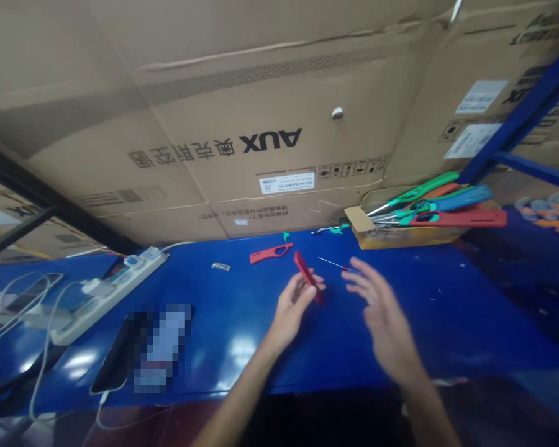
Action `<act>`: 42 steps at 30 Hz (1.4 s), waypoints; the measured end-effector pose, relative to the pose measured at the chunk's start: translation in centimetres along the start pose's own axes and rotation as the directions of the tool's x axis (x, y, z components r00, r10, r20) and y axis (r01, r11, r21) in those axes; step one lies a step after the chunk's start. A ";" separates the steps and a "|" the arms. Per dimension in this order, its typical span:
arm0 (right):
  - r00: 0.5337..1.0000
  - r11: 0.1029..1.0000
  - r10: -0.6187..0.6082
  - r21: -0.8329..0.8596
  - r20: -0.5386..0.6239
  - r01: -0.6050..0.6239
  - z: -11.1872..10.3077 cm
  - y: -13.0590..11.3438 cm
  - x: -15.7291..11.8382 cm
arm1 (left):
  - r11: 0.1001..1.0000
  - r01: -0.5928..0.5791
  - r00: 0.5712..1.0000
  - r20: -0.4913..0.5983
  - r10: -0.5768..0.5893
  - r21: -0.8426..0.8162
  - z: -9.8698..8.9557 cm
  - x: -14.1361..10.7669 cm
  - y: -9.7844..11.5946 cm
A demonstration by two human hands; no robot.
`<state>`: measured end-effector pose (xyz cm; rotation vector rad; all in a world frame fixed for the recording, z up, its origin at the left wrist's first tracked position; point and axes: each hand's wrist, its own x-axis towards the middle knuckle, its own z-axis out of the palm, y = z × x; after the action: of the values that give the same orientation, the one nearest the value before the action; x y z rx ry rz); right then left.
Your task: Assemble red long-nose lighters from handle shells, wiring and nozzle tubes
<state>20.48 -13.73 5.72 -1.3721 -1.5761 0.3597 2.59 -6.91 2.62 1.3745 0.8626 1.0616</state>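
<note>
My left hand (298, 298) holds a narrow red plastic piece (306, 271), tilted, above the blue table. My right hand (375, 298) is raised to the right of it, fingers spread and nothing gripped. Just beyond its fingertips lies a thin screwdriver (331, 262) with a metal shaft; its handle end is partly hidden by the fingers. Another red plastic shell (270, 253) with an oval opening rests on the table, further back. A small clear part (220, 267) lies to its left. Small green pieces (286, 236) sit near the cardboard wall.
An open carton (400, 238) of green, blue, orange and red lighters stands at the back right. At left are a white power strip (112, 295), cables and phones (121, 354). Large cardboard boxes (190, 124) rise behind the blue table (242, 304), beside a blue metal frame (517, 118).
</note>
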 end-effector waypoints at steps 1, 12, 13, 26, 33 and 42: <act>0.999 0.997 0.036 0.069 0.001 -0.036 0.9 0.2 -0.7 | 0.994 -0.005 1.000 -0.015 0.007 0.105 0.2 -0.5 0.1; 0.988 0.988 0.155 0.019 0.023 -0.155 0.4 6.5 -1.5 | 0.422 -0.449 0.888 0.446 0.114 0.788 -3.6 3.1 0.2; 0.988 0.988 0.154 -0.019 -0.022 -0.155 0.2 7.0 -1.2 | 0.359 -0.383 0.924 0.355 0.145 0.851 -4.7 4.4 -0.4; 0.936 0.880 -0.227 -0.354 0.270 0.316 2.0 8.6 -1.7 | 0.451 -0.089 0.929 -0.089 0.358 0.888 -7.4 6.3 -1.1; 0.958 0.863 -0.134 -0.446 0.253 0.238 2.8 9.3 -1.6 | 0.984 0.003 0.939 -0.339 0.058 0.178 -4.1 -0.5 -1.3; 0.934 0.869 -0.157 -0.405 0.320 0.285 2.0 7.7 -1.5 | 0.782 0.058 0.998 -0.045 -0.039 0.621 -4.9 -2.0 -2.3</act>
<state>23.26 -11.85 -1.61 -1.5024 -2.1279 0.0430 -2.49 -6.95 -0.15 1.8720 1.3439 0.7765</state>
